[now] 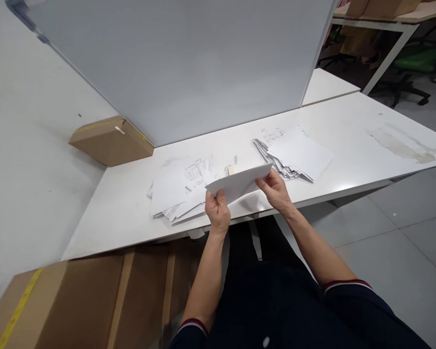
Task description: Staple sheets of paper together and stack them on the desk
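A white sheet of paper [240,183], which looks folded, is held tilted over the front edge of the table. My left hand [218,211] grips its left end, thumb on the near face. Its right end is pinched by my right hand [275,190]. Left of my hands lies a loose pile of papers [170,186], some with printed text and boxes. A second paper pile [301,152] lies to the right, a blank sheet on top and uneven edges beneath. Just behind the held paper, a small cream-coloured block [230,169] is partly hidden.
A whiteboard [189,72] leans along the back of the white table [119,213]. One cardboard box [111,140] sits at the back left corner, and open cardboard boxes [90,291] stand below the front edge. A green chair [417,60] is at the far right.
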Demonstrator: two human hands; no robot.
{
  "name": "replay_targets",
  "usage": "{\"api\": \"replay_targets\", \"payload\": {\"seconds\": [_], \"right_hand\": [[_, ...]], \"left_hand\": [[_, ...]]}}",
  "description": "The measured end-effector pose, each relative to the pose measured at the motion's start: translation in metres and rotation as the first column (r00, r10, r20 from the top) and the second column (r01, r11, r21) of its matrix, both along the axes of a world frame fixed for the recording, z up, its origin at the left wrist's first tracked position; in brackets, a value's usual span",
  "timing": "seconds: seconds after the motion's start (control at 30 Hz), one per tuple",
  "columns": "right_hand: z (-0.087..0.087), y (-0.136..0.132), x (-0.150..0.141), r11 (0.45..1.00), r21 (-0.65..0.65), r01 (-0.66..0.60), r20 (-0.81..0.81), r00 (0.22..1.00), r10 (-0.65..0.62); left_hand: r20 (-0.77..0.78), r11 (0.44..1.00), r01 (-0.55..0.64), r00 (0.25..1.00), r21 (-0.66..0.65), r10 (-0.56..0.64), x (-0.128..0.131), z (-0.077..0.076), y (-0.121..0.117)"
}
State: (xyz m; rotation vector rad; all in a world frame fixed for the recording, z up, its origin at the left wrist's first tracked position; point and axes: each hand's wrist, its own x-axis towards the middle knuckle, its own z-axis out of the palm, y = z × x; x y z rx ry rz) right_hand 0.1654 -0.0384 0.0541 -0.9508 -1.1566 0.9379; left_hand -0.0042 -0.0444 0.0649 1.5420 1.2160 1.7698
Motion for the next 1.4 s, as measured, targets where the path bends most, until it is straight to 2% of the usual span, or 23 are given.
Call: {"api": "replay_targets", "payload": {"seconds": [0.17, 0.23, 0.3, 0.37, 0.43, 0.5, 0.57, 0.63, 0.7, 0.8, 0.97, 1.1, 1.17, 1.2, 1.27, 1.33, 1.4], "right_hand": [[-0.016, 0.002, 0.006, 0.998, -0.044, -0.040, 0.103, 0.994, 0.044], [-0.008, 0.001, 0.013, 0.999, -0.037, -0.026, 0.224, 0.974, 0.033], [0.015, -0.001, 0.023, 1.000, 0.028, -0.002, 0.417, 0.909, -0.010], [0.049, -0.005, 0.034, 0.991, 0.130, -0.019, 0.645, 0.761, -0.070], [0.081, -0.009, 0.040, 0.978, 0.196, -0.071, 0.836, 0.534, -0.129], [0.102, -0.012, 0.040, 0.973, 0.205, -0.111, 0.943, 0.290, -0.165], [0.107, -0.014, 0.033, 0.977, 0.160, -0.139, 0.985, 0.081, -0.150], [0.100, -0.014, 0.024, 0.982, 0.086, -0.168, 0.992, -0.073, -0.099], [0.090, -0.014, 0.017, 0.985, 0.015, -0.172, 0.985, -0.169, -0.045], [0.085, -0.016, 0.013, 0.988, -0.029, -0.152, 0.975, -0.224, -0.005], [0.088, -0.017, 0.013, 0.989, -0.046, -0.142, 0.973, -0.232, 0.012], [0.091, -0.017, 0.014, 0.985, -0.080, -0.156, 0.981, -0.186, 0.050], [0.095, -0.021, 0.020, 0.987, -0.115, -0.116, 0.986, -0.134, 0.099], [0.098, -0.023, 0.025, 0.988, -0.134, -0.080, 0.988, -0.082, 0.127], [0.097, -0.030, 0.038, 0.982, -0.186, -0.006, 0.978, 0.094, 0.186], [0.085, -0.036, 0.052, 0.954, -0.297, 0.046, 0.895, 0.360, 0.262], [0.063, -0.044, 0.062, 0.866, -0.498, 0.032, 0.660, 0.662, 0.355]], "left_hand": [[0.037, 0.999, -0.019, 0.999, -0.050, 0.021, -0.003, -0.008, 0.004], [0.110, 0.998, -0.012, 0.994, -0.064, 0.019, -0.005, -0.011, 0.005], [0.207, 0.997, 0.039, 0.978, -0.067, -0.024, -0.008, -0.014, 0.007], [0.260, 0.993, 0.096, 0.963, -0.064, -0.076, -0.011, -0.017, 0.009], [0.228, 0.992, 0.108, 0.969, -0.068, -0.090, -0.016, -0.022, 0.010], [0.120, 0.993, 0.088, 0.990, -0.080, -0.078, -0.020, -0.030, 0.010], [-0.020, 0.988, 0.108, 0.994, -0.110, -0.111, -0.021, -0.038, 0.009], [-0.134, 0.972, 0.174, 0.971, -0.159, -0.195, -0.021, -0.045, 0.007], [-0.165, 0.948, 0.245, 0.946, -0.202, -0.280, -0.019, -0.050, 0.005], [-0.096, 0.928, 0.284, 0.945, -0.242, -0.314, -0.018, -0.055, 0.004], [-0.074, 0.904, 0.255, 0.952, -0.342, -0.296, -0.022, -0.057, 0.007], [-0.057, 0.904, 0.209, 0.967, -0.374, -0.247, -0.023, -0.056, 0.010], [-0.039, 0.903, 0.227, 0.965, -0.363, -0.259, -0.023, -0.054, 0.011], [-0.021, 0.901, 0.245, 0.963, -0.359, -0.270, -0.023, -0.053, 0.012], [0.044, 0.895, 0.275, 0.960, -0.351, -0.278, -0.023, -0.051, 0.015], [0.122, 0.897, 0.280, 0.960, -0.342, -0.253, -0.021, -0.051, 0.018], [0.158, 0.908, 0.247, 0.966, -0.337, -0.205, -0.019, -0.055, 0.020]]}}
